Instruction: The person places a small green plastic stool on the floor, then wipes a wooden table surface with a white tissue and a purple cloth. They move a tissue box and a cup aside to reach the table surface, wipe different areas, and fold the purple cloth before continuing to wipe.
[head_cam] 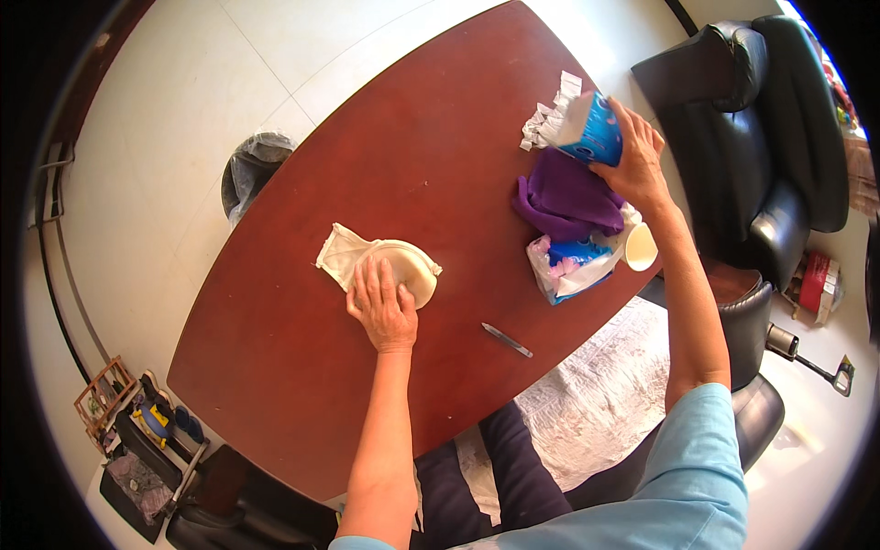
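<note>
My left hand (382, 309) lies palm down across a cream padded bra piece (409, 265), fingers extended over its cup and thumb near the cup's edge. A fabric wing of that piece spreads to the left. At the table's far right, my right hand (636, 155) grips a blue cardboard box (597, 134) tilted on its side. Folded white strips (548, 124) lie at the box's left end; whether they are still partly inside cannot be told. Directly below the box is a bunched purple cloth (570, 196).
A blue-and-white plastic packet (567, 271) and a cream cup (640, 249) sit by the right edge of the reddish-brown table (309, 385). A pen (507, 340) lies near the front edge. A lined bin (251, 175) stands left, black leather seats (749, 151) right.
</note>
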The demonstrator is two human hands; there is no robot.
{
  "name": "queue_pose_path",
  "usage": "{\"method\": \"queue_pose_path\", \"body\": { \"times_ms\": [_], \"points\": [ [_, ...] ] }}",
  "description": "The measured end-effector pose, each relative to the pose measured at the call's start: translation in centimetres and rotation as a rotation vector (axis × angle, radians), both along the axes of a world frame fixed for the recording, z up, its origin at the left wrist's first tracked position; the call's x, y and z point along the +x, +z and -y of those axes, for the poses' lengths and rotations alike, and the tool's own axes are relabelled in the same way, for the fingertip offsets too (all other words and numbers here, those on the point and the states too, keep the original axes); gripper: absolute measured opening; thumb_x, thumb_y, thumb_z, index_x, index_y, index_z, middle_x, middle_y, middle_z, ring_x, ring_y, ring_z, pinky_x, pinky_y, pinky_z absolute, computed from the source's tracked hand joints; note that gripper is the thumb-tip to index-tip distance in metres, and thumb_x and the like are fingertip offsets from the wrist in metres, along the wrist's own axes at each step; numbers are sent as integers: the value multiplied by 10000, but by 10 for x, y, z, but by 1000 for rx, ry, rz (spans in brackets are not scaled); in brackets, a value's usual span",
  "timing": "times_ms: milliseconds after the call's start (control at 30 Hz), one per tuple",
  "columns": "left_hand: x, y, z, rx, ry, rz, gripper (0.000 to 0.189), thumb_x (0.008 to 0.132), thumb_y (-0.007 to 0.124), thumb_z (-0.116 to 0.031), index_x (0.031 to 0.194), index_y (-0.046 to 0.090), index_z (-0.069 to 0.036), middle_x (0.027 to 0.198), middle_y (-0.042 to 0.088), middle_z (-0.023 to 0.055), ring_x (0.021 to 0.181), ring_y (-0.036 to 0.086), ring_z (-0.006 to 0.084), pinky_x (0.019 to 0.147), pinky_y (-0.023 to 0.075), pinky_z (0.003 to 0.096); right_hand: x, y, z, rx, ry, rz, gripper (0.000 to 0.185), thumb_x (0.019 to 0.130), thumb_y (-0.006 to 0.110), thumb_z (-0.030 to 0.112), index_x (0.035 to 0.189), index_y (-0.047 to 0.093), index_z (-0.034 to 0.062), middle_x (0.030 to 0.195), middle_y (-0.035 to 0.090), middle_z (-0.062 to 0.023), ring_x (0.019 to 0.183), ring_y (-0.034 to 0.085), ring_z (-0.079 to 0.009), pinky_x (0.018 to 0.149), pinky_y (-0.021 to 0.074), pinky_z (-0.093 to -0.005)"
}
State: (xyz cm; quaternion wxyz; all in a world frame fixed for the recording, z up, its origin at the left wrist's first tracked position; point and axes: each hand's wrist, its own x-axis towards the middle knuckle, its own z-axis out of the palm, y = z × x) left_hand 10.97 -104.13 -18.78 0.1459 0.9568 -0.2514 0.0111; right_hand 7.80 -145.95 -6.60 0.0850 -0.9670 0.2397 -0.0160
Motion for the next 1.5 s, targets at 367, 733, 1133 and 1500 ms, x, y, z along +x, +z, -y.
{"method": "queue_pose_path", "body": {
  "times_ms": [367,733,1133,1500],
  "points": [
    [1,-2,-2,-12,-14,13,516,949,518,-226,1451,450,-128,1520,423,73,1429,349,304,1113,266,521,-18,-1,2,-70,3,-43,921,724,815,147,1515,342,149,1484,429,-145,1406,360,-322,1166,205,-477],
    [0,-3,-1,-41,-10,33,496,956,507,-213,1438,460,-110,1508,435,83,1409,378,305,1107,276,521,56,-26,-55,89,30,245,368,852,564,34,1212,557,-43,1142,619,-210,1114,560,-360,963,442,-425],
    [-6,-7,-9,-492,173,-184,488,1064,311,-206,1493,258,20,1507,309,251,1395,327,426,1133,334,510,3,-60,-279,133,600,-133,632,785,695,185,1374,499,67,1521,336,-191,1307,432,-342,1022,388,-483],
    [6,14,-10,-820,253,-258,433,1066,290,-182,1441,289,37,1482,353,200,1308,473,358,1112,414,470,2,-56,-320,-193,713,-307,610,897,579,319,1453,415,131,1455,436,-185,1354,384,-465,1084,290,-629]
  ]
}}
